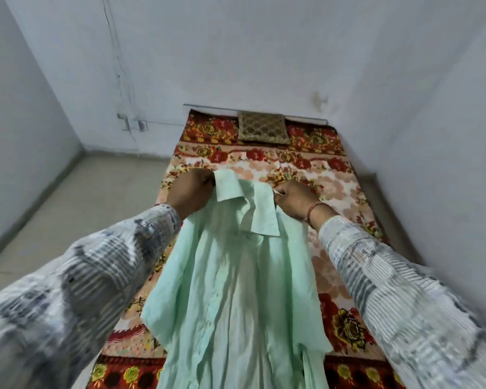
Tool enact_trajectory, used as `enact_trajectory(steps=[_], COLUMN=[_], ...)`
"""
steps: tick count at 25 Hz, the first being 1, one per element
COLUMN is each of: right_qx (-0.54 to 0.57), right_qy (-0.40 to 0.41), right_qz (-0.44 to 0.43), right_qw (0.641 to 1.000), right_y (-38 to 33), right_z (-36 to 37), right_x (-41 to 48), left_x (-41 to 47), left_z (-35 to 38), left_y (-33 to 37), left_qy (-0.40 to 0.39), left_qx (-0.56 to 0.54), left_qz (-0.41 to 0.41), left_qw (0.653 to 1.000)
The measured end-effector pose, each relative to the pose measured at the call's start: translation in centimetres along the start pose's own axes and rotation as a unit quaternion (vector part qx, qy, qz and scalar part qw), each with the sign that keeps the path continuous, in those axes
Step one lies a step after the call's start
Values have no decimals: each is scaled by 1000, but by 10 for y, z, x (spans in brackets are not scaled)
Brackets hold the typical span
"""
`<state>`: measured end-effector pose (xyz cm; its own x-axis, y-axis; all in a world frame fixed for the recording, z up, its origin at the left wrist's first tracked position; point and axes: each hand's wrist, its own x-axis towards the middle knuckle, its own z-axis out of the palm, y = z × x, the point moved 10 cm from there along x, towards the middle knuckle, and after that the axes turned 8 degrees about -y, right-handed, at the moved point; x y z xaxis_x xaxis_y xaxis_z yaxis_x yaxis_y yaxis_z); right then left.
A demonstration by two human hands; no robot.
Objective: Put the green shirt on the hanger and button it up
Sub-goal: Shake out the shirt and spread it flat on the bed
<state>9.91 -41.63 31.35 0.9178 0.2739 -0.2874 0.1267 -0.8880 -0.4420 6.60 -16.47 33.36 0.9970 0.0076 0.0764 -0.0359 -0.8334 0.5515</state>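
The left hand (190, 192) and right hand (292, 199) each clench the green shirt (236, 290) just beside its collar (247, 204), which lies between them. The shirt hangs from both hands toward the person. Under and beyond the hands spreads a floral blanket (340, 192), with a gold patterned cushion (263, 127) well beyond the knuckles. A red thread (310, 210) circles the right wrist.

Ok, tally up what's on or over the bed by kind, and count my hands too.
green shirt: 1
hands: 2, the left hand and the right hand, each gripping the shirt beside the collar
brown and gold cushion: 1
floral blanket: 1
Total: 5
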Motion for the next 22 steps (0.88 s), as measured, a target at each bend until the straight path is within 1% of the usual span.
enact_trajectory(steps=[2,3,6,8,11,13,15,16,17,19,20,21,22], right_qx=[4,6,1,4,1,-22,-43,-38,-15,18,12,7,13], right_qy=[-18,-15,30,68,89,83,20,-10,-12,51,66,55,20], right_qz=[21,28,61,78,109,110,113,117,119,140,166,199,229], right_qw=[1000,999,998,995,990,990,992,992,993,989,984,978,973], right_y=[29,47,102,143,187,209,223,228,233,253,270,291,306], right_z=[31,47,90,128,179,214,250,264,269,259,255,258,265], right_x=[70,110,201,256,301,327,342,342,339,314,293,273,251], left_x=[56,90,162,203,220,219,204,194,182,154,139,124,110], left_z=[56,86,167,224,296,345,385,395,400,404,412,423,440], left_y=[-45,-68,-122,-159,-199,-218,-231,-231,-228,-209,-197,-184,-175], left_qy=[-27,-36,-50,-34,-34,-58,-92,-98,-87,-45,-52,-82,-131], left_qx=[-22,-37,-66,-46,-26,-27,-30,-27,-24,-40,-68,-102,-134], left_qz=[-30,-42,-86,-92,-103,-116,-124,-113,-87,-22,-13,-31,-77], left_qw=[999,998,993,994,994,991,987,988,992,998,996,991,979])
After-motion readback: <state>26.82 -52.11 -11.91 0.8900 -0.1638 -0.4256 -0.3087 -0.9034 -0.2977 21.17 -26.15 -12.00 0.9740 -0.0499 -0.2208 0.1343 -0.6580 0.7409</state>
